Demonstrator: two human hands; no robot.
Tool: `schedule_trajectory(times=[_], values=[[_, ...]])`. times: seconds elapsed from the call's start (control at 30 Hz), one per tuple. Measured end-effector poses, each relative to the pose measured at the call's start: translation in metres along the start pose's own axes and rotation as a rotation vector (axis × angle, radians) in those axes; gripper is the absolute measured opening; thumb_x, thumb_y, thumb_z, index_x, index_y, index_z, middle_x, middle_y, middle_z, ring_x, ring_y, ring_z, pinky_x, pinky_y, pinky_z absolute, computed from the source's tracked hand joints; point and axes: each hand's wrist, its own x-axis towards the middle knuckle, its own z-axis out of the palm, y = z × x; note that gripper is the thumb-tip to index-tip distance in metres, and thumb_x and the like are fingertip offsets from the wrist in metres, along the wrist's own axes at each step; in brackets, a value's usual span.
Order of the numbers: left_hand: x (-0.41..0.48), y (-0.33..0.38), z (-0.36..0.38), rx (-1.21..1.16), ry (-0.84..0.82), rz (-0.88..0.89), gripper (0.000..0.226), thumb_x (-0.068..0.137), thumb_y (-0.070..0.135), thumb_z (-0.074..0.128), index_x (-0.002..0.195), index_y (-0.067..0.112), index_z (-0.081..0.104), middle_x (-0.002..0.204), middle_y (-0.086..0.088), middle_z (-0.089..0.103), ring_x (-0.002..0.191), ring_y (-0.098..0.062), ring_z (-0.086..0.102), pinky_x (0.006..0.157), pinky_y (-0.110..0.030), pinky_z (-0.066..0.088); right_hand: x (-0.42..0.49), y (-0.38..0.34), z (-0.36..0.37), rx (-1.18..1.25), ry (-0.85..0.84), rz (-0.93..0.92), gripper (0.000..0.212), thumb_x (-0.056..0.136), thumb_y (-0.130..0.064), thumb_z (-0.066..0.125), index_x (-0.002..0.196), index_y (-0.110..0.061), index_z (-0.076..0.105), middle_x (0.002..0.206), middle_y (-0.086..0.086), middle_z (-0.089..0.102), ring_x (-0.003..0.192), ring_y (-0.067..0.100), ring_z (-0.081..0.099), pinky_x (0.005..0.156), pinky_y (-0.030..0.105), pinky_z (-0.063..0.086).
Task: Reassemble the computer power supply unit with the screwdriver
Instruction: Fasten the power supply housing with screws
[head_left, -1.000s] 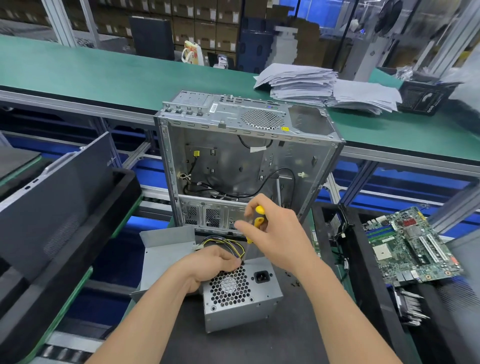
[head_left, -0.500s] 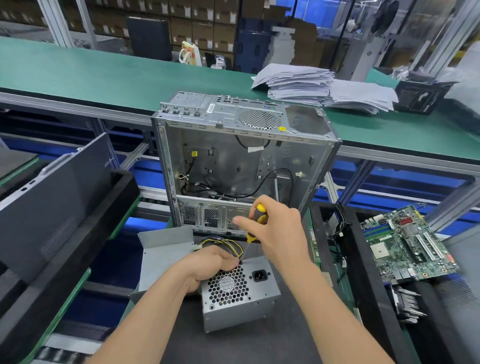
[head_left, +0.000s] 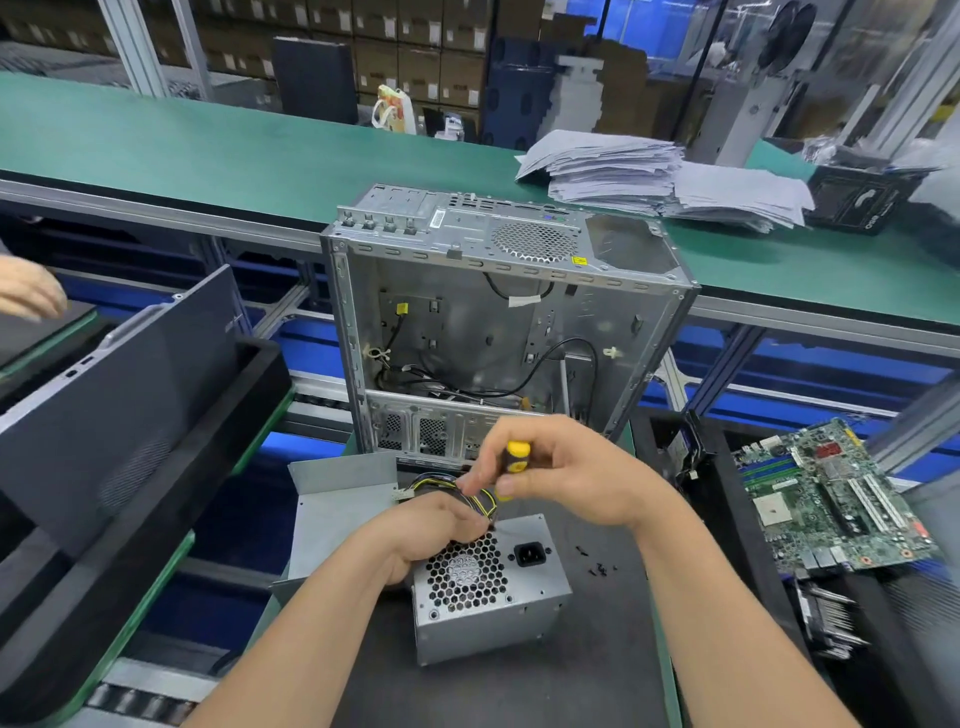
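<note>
A grey metal power supply unit (head_left: 493, 608) stands on the dark mat, its honeycomb fan grille and black power socket facing me. My left hand (head_left: 431, 525) grips its top left edge beside a bundle of yellow and black wires (head_left: 480, 499). My right hand (head_left: 566, 478) holds a yellow and black screwdriver (head_left: 514, 460) upright, with the tip pointing down at the unit's top edge near the left fingers. A bent grey cover plate (head_left: 337, 499) lies just left of the unit.
An open computer case (head_left: 498, 322) stands right behind the unit. Small black screws (head_left: 597, 566) lie on the mat (head_left: 519, 691) to the right. A green motherboard (head_left: 831, 499) sits far right, a dark side panel (head_left: 119, 395) far left. Another person's hand (head_left: 28, 291) shows at the left edge.
My right hand has dropped slightly with the screwdriver, closer to the left hand. Another person's hand has come into view at the far left edge.
</note>
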Motion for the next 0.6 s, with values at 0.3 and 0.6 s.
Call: schedule_trajectory(times=[0.3,0.6], values=[[0.003,-0.002,-0.003,0.034,-0.037,-0.007,0.020,0.095,0.035,0.072,0.112,0.023,0.075,0.131,-0.001,0.068,0.129,-0.021,0.054,0.119,-0.045,0.034,0.014,0.004,0.035,-0.324,0.817,0.223,0.032,0.071,-0.043,0.095,0.078,-0.027,0.069,0.067,-0.011,0.072,0.062,0.007,0.065,0.066,0.022,0.054],[-0.001,0.000,-0.003,-0.016,-0.033,-0.009,0.006,0.095,0.026,0.074,0.100,0.029,0.075,0.124,0.004,0.070,0.126,-0.016,0.056,0.111,-0.035,0.037,-0.005,0.010,0.011,0.005,0.169,-0.034,0.030,0.101,0.007,0.058,0.115,-0.018,0.063,0.117,0.006,0.073,0.115,0.029,0.071,0.095,0.039,0.058]])
